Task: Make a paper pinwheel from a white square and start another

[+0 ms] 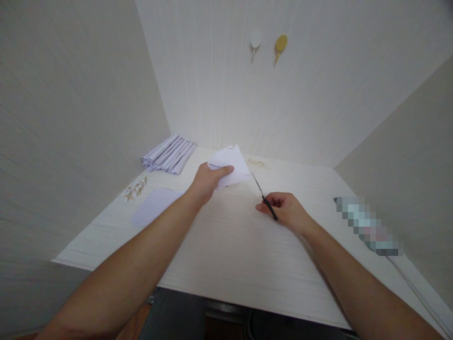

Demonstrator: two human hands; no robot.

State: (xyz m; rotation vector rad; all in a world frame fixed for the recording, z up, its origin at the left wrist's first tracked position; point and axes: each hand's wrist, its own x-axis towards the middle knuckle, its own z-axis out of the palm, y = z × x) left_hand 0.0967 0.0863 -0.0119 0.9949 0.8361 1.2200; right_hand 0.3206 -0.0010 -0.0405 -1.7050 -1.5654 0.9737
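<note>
1. My left grip [205, 182] is clenched on the folded paper [231, 166], thumb on top. It holds the paper just above the counter [230, 255], at 12 o'clock from me.
2. My right grip [288, 210] is closed around the handles of the scissors [264, 197]. The blades point to 11 o'clock, tip just beside the paper's right corner.
3. Recommended: pinch the paper close to the cut line so it is taut, and present the blades square to the edge.
4. Hold my left fingers clear of the blade path.
5. The stack of folded sheets [169, 154] lies at 10 o'clock, well apart.
</note>
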